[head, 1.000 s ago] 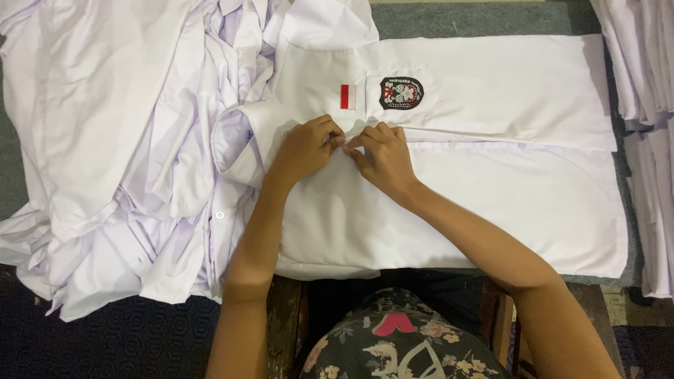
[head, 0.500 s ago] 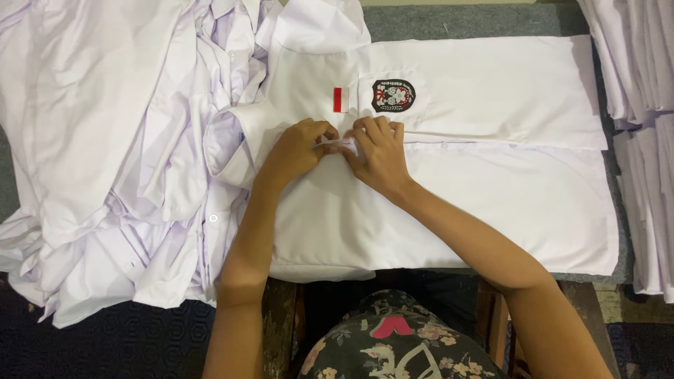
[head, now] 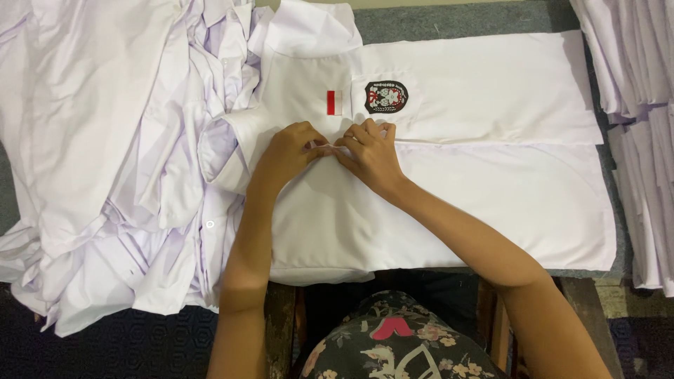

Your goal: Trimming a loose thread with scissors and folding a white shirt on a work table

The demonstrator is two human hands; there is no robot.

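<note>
We see both hands pinched shut on the white shirt [head: 449,189] placket, frame centre: left hand [head: 291,151], right hand [head: 372,154], fingertips touching. Shirt's long axis runs left-right, collar [head: 309,31] upper left, shirt pile [head: 91,154] beside it.

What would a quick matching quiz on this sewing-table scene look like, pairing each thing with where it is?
Things:
1. heap of white shirts
2. dark crest badge
3. red and white patch
4. stack of folded white cloth

Places:
A. on the chest pocket of the flat shirt
B. far right edge
C. piled on the left
D. just left of the pocket

Pairs: 1-C, 2-A, 3-D, 4-B
</note>
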